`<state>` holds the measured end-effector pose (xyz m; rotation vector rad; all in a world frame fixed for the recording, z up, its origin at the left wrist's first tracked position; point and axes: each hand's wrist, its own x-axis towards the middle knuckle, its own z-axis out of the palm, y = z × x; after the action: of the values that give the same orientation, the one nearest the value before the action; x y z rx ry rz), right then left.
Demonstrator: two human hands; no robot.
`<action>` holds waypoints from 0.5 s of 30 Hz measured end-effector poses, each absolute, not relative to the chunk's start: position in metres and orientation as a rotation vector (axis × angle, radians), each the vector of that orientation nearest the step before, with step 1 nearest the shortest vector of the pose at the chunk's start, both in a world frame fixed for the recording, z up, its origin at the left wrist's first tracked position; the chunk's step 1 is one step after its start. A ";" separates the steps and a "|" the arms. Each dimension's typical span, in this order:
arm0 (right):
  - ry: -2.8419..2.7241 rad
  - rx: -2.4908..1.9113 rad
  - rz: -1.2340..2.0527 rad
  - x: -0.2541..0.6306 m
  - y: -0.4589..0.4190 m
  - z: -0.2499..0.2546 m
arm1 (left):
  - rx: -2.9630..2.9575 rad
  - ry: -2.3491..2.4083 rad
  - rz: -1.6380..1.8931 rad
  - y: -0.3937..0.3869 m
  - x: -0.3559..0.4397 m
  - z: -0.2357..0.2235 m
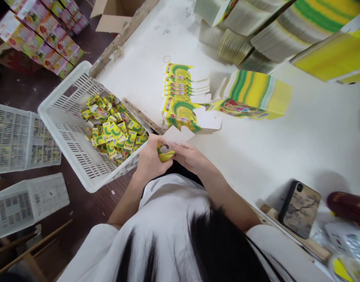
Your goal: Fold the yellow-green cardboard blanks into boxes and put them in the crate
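Note:
Both my hands meet at the near edge of the white table (315, 129), holding one small yellow-green carton (168, 150) with its white flap up. My left hand (150, 158) is wrapped round the carton's left side. My right hand (190, 156) pinches it from the right, fingers pressed on the flap. Just beyond my hands a stack of folded yellow-green cartons (180, 105) lies on the table. To the left, a white plastic crate (71, 117) holds several small yellow-green packets (112, 127).
Tall piles of flat carton blanks (274, 35) fill the table's far right, with a fanned bundle (253, 94) in front. A phone (299, 209) leans at the near right. More white crates (21, 137) and colourful boxes (42, 35) stand on the floor at left.

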<state>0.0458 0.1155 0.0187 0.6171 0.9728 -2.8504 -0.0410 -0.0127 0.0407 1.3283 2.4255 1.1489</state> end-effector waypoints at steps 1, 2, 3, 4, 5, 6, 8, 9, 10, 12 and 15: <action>0.923 0.613 -2.874 0.046 0.114 0.018 | 1.317 2.406 1.160 -0.012 -0.042 0.042; 0.881 0.607 -2.901 0.047 0.113 0.019 | 1.307 2.389 1.169 -0.012 -0.042 0.042; 0.851 0.605 -2.924 0.047 0.112 0.019 | 1.307 2.377 1.169 -0.011 -0.043 0.043; 0.836 0.602 -2.930 0.048 0.112 0.019 | 1.317 2.373 1.157 -0.011 -0.042 0.043; 0.839 0.606 -2.926 0.048 0.112 0.020 | 1.337 2.371 1.136 -0.010 -0.042 0.043; 0.862 0.621 -2.913 0.049 0.112 0.020 | 1.365 2.365 1.110 -0.010 -0.041 0.043; 0.960 0.667 -2.868 0.049 0.112 0.021 | 1.432 2.336 1.061 -0.009 -0.039 0.043; 1.012 0.681 -2.842 0.050 0.112 0.022 | 1.454 2.319 1.048 -0.008 -0.038 0.043; 1.059 0.683 -2.822 0.050 0.113 0.022 | 1.462 2.308 1.043 -0.008 -0.037 0.044; 1.150 0.644 -2.803 0.051 0.113 0.024 | 1.457 2.316 1.051 -0.008 -0.036 0.045; 1.457 0.629 -2.780 0.052 0.116 0.025 | 1.489 2.389 1.050 -0.009 -0.039 0.045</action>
<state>0.0520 0.1157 0.0250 0.6292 1.4571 -2.7804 -0.0394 -0.0094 0.0451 1.4886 2.3885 1.0496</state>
